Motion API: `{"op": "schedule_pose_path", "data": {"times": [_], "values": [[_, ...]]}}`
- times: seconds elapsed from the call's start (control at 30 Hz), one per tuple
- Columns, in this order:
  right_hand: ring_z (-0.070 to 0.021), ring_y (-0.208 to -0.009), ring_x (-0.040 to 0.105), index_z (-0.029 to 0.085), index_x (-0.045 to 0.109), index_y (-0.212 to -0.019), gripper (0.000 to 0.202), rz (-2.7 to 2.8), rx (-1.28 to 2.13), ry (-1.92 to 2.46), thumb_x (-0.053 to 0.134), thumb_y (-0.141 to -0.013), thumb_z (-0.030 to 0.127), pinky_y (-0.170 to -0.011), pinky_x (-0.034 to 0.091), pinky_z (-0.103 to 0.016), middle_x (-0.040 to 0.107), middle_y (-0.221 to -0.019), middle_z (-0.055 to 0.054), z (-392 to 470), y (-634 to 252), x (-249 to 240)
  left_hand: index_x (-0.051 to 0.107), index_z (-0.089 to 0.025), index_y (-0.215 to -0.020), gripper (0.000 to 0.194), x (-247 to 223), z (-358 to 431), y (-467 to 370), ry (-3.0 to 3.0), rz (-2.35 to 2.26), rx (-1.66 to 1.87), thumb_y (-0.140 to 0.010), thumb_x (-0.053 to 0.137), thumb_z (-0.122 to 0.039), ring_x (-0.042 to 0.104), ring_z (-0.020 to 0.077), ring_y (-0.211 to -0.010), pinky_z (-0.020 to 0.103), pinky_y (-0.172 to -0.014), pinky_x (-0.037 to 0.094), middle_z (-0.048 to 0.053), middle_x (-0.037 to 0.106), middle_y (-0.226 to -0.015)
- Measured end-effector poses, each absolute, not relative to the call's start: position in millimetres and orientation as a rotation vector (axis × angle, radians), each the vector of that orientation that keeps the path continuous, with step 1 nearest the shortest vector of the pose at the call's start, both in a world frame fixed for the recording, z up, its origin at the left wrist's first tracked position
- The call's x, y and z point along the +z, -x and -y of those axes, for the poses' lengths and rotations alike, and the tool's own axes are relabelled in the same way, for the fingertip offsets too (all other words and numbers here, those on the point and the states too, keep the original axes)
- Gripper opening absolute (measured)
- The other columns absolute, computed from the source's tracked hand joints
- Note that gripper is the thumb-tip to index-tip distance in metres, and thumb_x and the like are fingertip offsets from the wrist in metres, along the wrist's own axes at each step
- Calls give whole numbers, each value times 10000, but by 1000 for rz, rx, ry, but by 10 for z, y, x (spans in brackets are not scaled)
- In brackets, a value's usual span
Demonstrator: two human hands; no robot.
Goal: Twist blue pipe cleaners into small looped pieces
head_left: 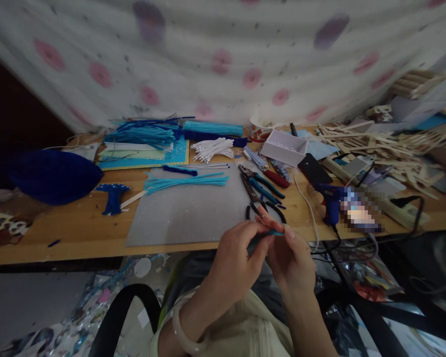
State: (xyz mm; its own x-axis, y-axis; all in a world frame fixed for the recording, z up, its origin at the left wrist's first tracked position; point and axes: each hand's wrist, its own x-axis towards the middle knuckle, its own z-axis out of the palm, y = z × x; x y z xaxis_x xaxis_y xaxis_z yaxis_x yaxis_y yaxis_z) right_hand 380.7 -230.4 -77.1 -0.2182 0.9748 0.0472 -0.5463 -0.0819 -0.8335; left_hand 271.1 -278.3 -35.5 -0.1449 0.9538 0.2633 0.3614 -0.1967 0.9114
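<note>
My left hand, with a pale bangle at its wrist, pinches a light blue fuzzy strip. The other end of the strip is between the fingers of my right hand. Both hands meet in front of the table's front edge, just below the black-handled scissors. Light blue fuzzy stems lie on the grey mat, with a short dark blue piece behind them. Part of the held strip is hidden by my fingers.
Pliers, a white box, a blue glue gun with cables and a heap of wooden sticks are on the right. White stems lie behind the mat. Blue stem bundles and a dark blue fuzzy mass are on the left.
</note>
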Motion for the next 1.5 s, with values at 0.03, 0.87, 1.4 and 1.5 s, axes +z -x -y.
{"op": "schedule_pose_path", "data": {"times": [0.03, 0.87, 1.4, 1.5], "values": [[-300, -1237, 577, 278, 801, -806, 154, 905, 1600, 652, 731, -753, 404, -1093, 393, -486, 788, -979, -27, 2303, -3808, -771, 673, -151, -938, 97, -361, 2780, -2711, -1578, -1491, 1364, -899, 585, -140, 663, 168, -903, 256, -831, 483, 49, 722, -938], [-281, -1169, 596, 243, 784, -944, 331, 840, 2099, 746, 638, -788, 495, -1078, 400, -442, 733, -1147, -67, 2334, -3820, -622, 662, -186, -991, 195, -559, 2785, -2555, -1855, -1387, 1611, -927, 502, -93, 676, 154, -886, 277, -826, 531, 40, 742, -928], [-171, -727, 535, 212, 609, -736, 256, 1755, 1212, 1007, 571, -904, 402, -662, 422, -271, 581, -752, -14, 2326, -3927, -471, 632, -122, -1065, 266, -638, 2800, -2448, -2338, -1589, 1497, -914, 419, -70, 638, 192, -875, 328, -844, 548, 93, 717, -932], [-162, -659, 509, 211, 553, -732, 258, 1897, 1052, 1127, 498, -939, 356, -618, 396, -273, 538, -691, 0, 2328, -3877, -432, 628, -89, -1027, 256, -696, 2724, -2447, -2521, -1578, 1378, -908, 402, -77, 639, 196, -835, 343, -866, 546, 107, 712, -899]]}}
